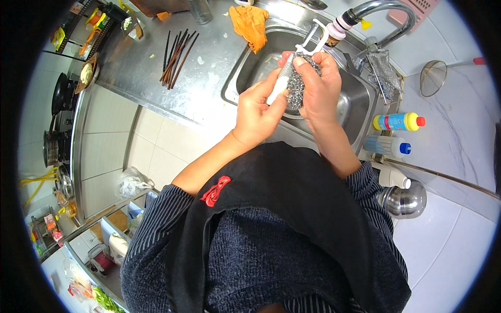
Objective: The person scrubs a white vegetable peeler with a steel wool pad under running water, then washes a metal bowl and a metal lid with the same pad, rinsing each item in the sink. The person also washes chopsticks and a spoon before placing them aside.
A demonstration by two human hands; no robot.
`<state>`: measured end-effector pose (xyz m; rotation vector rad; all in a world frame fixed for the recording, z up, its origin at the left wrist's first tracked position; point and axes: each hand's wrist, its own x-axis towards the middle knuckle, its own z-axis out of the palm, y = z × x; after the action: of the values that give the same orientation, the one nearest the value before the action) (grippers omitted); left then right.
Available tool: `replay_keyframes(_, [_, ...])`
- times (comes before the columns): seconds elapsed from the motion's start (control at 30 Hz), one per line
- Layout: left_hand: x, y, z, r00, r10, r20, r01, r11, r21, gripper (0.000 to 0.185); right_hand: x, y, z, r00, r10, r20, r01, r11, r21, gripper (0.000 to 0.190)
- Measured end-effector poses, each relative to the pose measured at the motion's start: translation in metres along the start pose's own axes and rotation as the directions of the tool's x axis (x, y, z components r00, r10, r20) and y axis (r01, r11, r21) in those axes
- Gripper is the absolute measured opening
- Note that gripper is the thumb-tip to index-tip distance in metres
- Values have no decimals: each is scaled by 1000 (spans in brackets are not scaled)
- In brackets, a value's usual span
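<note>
Over the near side of a steel sink (352, 98), my left hand (258, 105) grips the white handle of a peeler (278, 88). The white forked head of this tool points away from me, towards the tap (395, 8). My right hand (323, 84) holds a steel wool scrubber (296, 88) against the handle's ribbed part. Both hands touch the tool or the scrubber, and the fingers beneath are partly hidden. An orange cloth (250, 25) hangs over the sink's far left rim.
Dark wooden chopsticks (176, 58) lie on the steel counter, left of the sink. Beyond them stands a clear glass (199, 11). Yellow (397, 121) and clear (385, 146) bottles stand at the right. A mesh strainer (433, 78) is by the wall.
</note>
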<state>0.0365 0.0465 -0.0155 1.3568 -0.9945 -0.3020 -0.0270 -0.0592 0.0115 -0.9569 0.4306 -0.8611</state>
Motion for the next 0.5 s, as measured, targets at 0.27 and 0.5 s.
replay_keyframes(0.27, [2, -6, 1, 997, -75, -1, 74, 982, -172, 42, 3, 4, -9, 979, 118, 164, -166, 933, 319, 14])
replay_keyframes(0.5, [15, 12, -4, 948, 273, 161, -309, 686, 658, 49, -2, 7, -3, 995, -1, -99, 2, 1000, 3, 16])
